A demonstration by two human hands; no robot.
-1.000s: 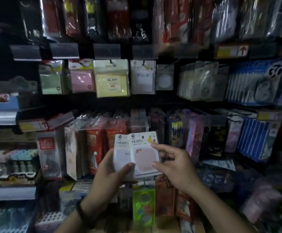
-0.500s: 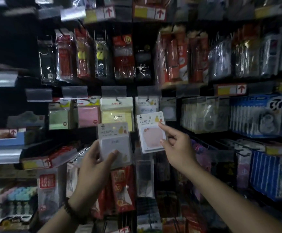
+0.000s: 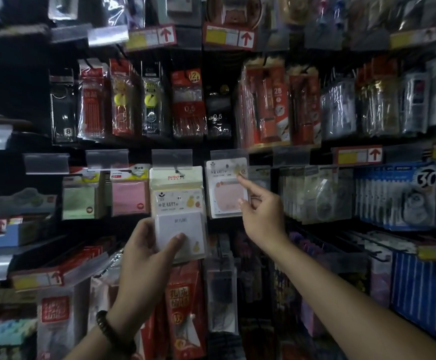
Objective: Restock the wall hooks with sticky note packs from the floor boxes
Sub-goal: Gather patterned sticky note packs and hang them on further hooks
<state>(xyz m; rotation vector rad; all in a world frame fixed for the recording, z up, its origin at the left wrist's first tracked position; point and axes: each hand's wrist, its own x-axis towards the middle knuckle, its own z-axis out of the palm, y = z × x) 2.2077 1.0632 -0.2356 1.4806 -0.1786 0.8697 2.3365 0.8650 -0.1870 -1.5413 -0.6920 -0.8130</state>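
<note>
a second ago both sticky note packs sit together low down in front of the lower racks, shared between the two hands; half a second ago they are split, one per hand, and rising. now the pink-pad pack (image 3: pixel 226 196) is up in the row of hanging sticky notes, centre of the wall, its header tucked behind the clear label holder (image 3: pixel 228 155), over other packs hanging there. the hook itself is hidden, so i cannot tell if the hole is threaded or only lined up. the right hand (image 3: pixel 262 216) is on it with fingers apart: the index finger (image 3: pixel 242 180) is straight against the top right of the header, the thumb touches the right edge lower down, and the other fingers curl loosely toward the palm. i read that as pushing the pack back, not gripping it. the left hand (image 3: pixel 144 258) is clamped on the white-pad pack (image 3: pixel 179 216), thumb across the lower front and fingers behind. it has come up too and now sits just left of the pink-pad pack, nearer the camera, overlapping the yellow zuixua pack (image 3: pixel 176 176) that hangs on the next hook. further left hang a pink note pack (image 3: pixel 128 196) and a green note pack (image 3: pixel 79 202). the floor boxes are out of view. for the task, one pack looks all but placed, and the white-pad pack looks like the next to hang, though which hook it belongs on is not clear.
</note>
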